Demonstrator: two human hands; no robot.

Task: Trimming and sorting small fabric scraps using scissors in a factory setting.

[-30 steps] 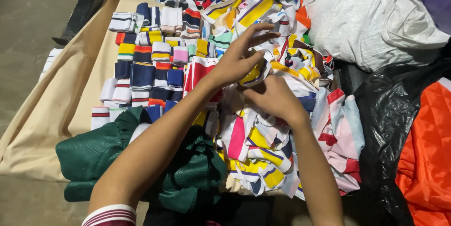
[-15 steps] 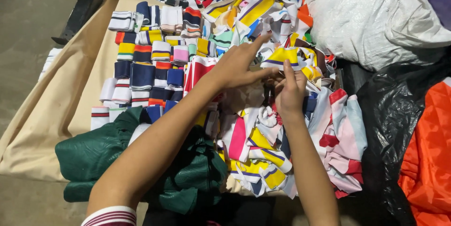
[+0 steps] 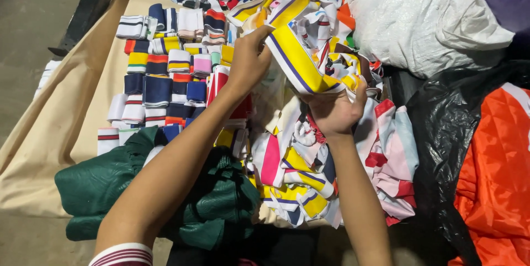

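Yellow striped knit band (image 3: 298, 59) stretched above the loose pile (image 3: 309, 161), pinched by left fingers (image 3: 255, 42) and right hand (image 3: 334, 108). Probably light, soft, stretchy; best gripped at its ends

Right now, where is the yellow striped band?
The yellow striped band is upper centre in the head view, stretched between the left hand and right hand.

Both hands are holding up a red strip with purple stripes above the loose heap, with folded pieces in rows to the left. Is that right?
Not quite: the head view shows the strip is yellow with purple stripes, not red. The left hand and right hand do hold it above the loose heap, with the folded pieces in rows to the left.
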